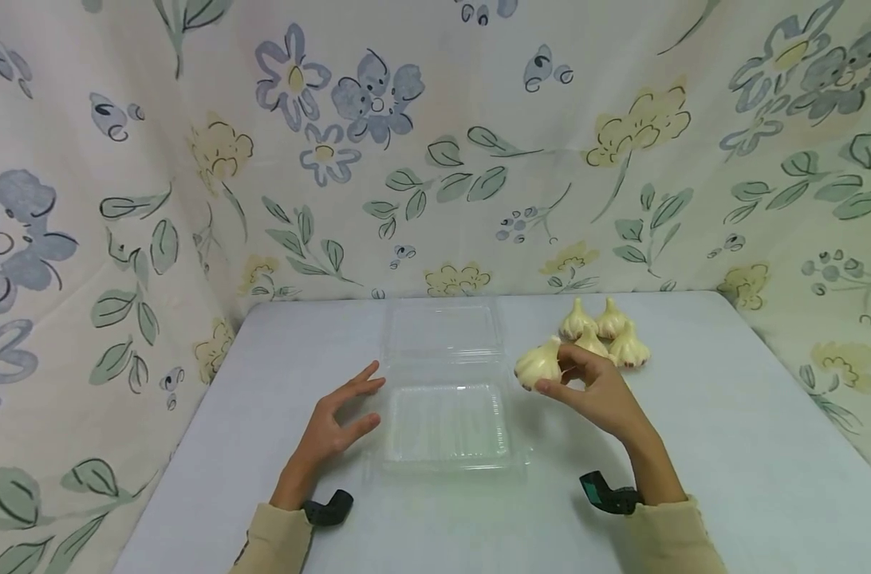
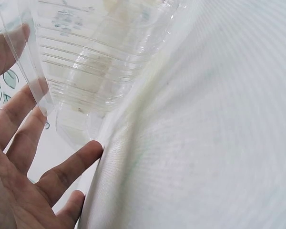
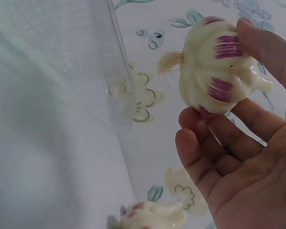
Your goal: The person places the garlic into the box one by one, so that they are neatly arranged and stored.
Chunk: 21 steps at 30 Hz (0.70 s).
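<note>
My right hand (image 1: 599, 391) pinches a garlic bulb (image 1: 539, 365) between thumb and fingers, just right of a clear plastic box. In the right wrist view that bulb (image 3: 214, 67) shows purple streaks and a tuft of roots. The clear box (image 1: 446, 424) lies on the table with its lid (image 1: 444, 328) folded back behind it. At the box's left side is my left hand (image 1: 337, 416), its fingers spread. Close by in the left wrist view, the same hand (image 2: 35, 167) has fingertips at the clear plastic edge; whether they touch it I cannot tell.
Several more garlic bulbs (image 1: 628, 346) sit grouped at the back right of the white table (image 1: 737, 446). A flowered curtain (image 1: 435, 159) hangs behind and along both sides. Dark wrist-worn devices (image 1: 328, 509) are strapped at both sleeves.
</note>
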{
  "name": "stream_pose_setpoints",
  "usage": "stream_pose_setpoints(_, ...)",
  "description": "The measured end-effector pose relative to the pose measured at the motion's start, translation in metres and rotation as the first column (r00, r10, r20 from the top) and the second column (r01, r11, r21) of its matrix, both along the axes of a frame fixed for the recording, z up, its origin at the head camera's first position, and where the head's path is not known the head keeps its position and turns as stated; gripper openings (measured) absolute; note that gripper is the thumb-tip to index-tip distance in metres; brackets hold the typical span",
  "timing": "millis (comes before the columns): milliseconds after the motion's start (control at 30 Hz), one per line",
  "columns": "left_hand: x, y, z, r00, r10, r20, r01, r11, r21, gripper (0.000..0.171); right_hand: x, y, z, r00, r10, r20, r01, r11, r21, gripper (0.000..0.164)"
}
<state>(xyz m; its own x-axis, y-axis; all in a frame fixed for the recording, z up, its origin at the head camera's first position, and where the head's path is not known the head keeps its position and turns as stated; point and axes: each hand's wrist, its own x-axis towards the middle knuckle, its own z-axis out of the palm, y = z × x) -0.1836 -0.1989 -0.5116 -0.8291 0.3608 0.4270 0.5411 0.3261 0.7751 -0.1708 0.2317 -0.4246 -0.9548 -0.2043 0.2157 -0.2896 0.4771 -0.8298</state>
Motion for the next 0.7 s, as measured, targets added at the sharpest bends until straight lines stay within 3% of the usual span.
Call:
stream_pose_setpoints(433,0.003,0.0,0.003,1.0,0.014,0.004,-0.014,1.0,-0.013,0.053,-0.003,-0.035,-0.011,0.995,0.1,-0.012,-0.1,0.995,0.01,0.042)
stream_pose_setpoints(700,0.001,0.002,0.004,0.999,0.012,0.033,-0.012,1.0,-0.003,0.053,-0.009,-0.05,-0.017,0.983,0.164,-0.081,-0.165,0.986,0.0,0.048)
